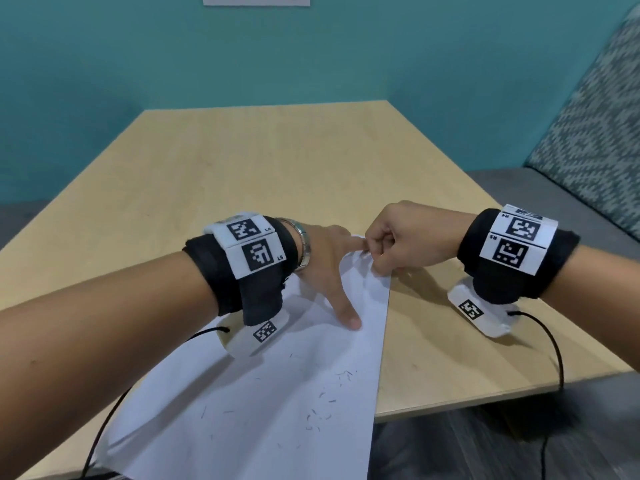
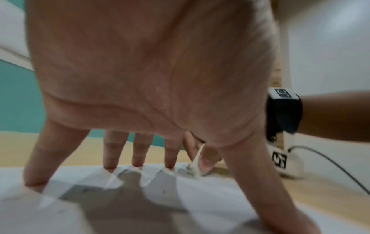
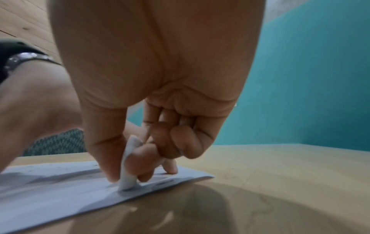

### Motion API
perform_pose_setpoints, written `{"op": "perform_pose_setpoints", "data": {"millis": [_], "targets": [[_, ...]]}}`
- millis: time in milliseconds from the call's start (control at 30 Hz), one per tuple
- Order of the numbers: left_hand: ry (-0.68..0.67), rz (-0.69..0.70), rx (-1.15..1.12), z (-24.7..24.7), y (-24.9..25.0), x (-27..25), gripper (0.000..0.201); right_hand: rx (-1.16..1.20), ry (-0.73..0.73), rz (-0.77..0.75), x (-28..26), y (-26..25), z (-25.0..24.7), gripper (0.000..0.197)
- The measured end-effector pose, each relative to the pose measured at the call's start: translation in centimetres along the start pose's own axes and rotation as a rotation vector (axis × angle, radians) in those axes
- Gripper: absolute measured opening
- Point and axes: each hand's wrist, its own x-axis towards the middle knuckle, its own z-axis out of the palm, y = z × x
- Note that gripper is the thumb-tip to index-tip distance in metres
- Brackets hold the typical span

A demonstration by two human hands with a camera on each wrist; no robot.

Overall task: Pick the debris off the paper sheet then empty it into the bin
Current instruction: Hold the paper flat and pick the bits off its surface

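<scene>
White paper sheet (image 1: 263, 403) lies flat on your light wooden table (image 1: 242, 161), its long axis running from the near left corner away to the far right, where your two hands meet. Short dark slivers of debris (image 1: 322, 407) are scattered over the near half of the sheet, mostly toward its right edge.

Your left hand (image 1: 329, 268) is spread wide, straight fingertips (image 2: 109, 166) pressing the paper down. Your right hand (image 1: 405, 237) is curled, thumb and forefinger pinching a raised fold at the sheet's far corner (image 3: 128, 174); the other fingers tuck into the palm.

Readable writing is sparse: the white tags on your left wristband (image 1: 249, 247) read "L4" and "L5", and those on your right wristband (image 1: 516, 244) read "R4" and "R5", each beside a black square code. A metal bracelet (image 1: 301, 244) sits just beyond the left band.
</scene>
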Motion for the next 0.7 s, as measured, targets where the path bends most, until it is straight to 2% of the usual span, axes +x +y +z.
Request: {"op": "perform_pose_setpoints", "data": {"millis": [100,233,267,400,567,700], "targets": [[0.02,0.036,-0.021,0.4,-0.2,0.2,0.111,0.018,0.013,0.015,-0.2,-0.2,-0.1,0.012],[0.015,0.037,-0.002,0.6,-0.6,0.6,0.106,0.039,-0.168,-0.089,-1.4,-2.0,0.9,0.015],[0.016,0.035,-0.005,0.6,-0.7,0.6,0.107,0.011,-0.172,-0.094,-1.1,-2.0,0.7,0.015],[-0.01,0.011,0.021,0.7,-0.8,0.4,0.123,-0.062,0.009,0.005,0.6,0.0,-1.2,0.012],[0.008,0.033,0.001,0.7,-1.1,0.4,0.117,0.058,-0.178,-0.067,-0.7,-0.6,0.0,0.011],[0.042,0.061,0.047,0.7,-1.1,0.8,0.121,0.069,-0.057,-0.031,0.3,0.9,-0.7,0.013]]}}
